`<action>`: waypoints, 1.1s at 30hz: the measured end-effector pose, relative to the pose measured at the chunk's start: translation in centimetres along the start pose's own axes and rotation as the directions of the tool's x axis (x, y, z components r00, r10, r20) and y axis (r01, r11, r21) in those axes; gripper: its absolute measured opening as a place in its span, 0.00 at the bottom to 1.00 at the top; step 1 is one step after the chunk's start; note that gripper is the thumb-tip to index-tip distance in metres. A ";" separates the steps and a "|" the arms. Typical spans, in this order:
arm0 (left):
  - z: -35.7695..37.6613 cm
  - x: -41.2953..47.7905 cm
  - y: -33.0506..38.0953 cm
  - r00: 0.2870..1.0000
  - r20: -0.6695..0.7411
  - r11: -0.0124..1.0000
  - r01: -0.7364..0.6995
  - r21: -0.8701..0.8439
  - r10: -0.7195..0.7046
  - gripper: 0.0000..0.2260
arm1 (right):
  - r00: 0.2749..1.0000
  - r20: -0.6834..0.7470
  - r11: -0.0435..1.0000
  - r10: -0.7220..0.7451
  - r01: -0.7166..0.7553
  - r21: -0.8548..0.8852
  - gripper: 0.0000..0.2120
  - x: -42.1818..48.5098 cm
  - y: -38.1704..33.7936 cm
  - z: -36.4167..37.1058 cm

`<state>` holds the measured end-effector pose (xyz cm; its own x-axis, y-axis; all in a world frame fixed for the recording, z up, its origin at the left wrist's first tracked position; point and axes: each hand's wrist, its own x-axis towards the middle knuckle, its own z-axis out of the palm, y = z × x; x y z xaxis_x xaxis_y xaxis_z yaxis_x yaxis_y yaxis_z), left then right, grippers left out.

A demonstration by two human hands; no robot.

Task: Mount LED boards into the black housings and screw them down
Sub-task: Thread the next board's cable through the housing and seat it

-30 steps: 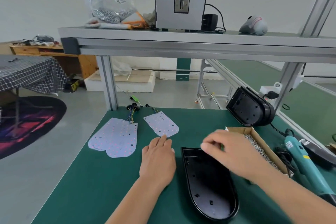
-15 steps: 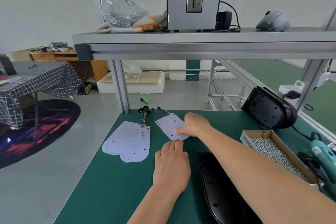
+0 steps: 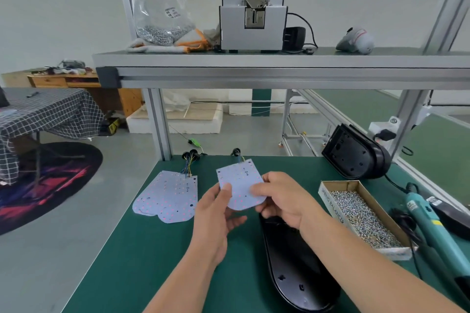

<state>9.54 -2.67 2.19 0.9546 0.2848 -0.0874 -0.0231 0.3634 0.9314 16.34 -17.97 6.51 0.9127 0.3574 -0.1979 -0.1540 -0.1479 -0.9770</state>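
Newly lifted off the counter [image 3: 127, 249], the LED board [image 3: 240, 180] is pinched by left grip [image 3: 213, 218] and right grip [image 3: 284, 201] just beyond the black housing [image 3: 300, 279], ready for seating.

I see bare mat [image 3: 122, 262] near left; stacked boards [image 3: 167, 198] lie beyond it; a screw box [image 3: 330, 204] and screwdriver [image 3: 429, 229] crowd the right.

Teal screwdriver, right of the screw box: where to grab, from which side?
Middle of the barrel, fingers coming down from above. The screwdriver lies flat on the table, long and round, and the screw box sits close on its left.
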 end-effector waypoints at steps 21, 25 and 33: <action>-2.7 -3.2 2.2 0.743 0.659 0.991 0.129 0.028 -0.115 0.30 | 0.775 -0.003 0.620 -0.632 0.503 -0.602 0.20 -3.1 1.1 -8.2; -1.9 -3.7 2.5 0.818 0.571 0.990 0.129 -0.058 -0.073 0.21 | 0.806 -0.042 0.676 -0.590 0.465 -0.572 0.10 -5.0 2.2 -7.7; 0.6 -4.7 1.8 0.891 0.450 0.974 0.151 -0.171 -0.059 0.22 | 0.786 0.027 0.612 -0.617 0.502 -0.611 0.13 -9.1 2.6 -4.3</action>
<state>5.16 -3.87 4.44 0.9856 -0.1672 0.0261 0.0711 0.5488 0.8329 9.28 -25.61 6.12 0.8022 0.3975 0.4455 0.5952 -0.4746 -0.6484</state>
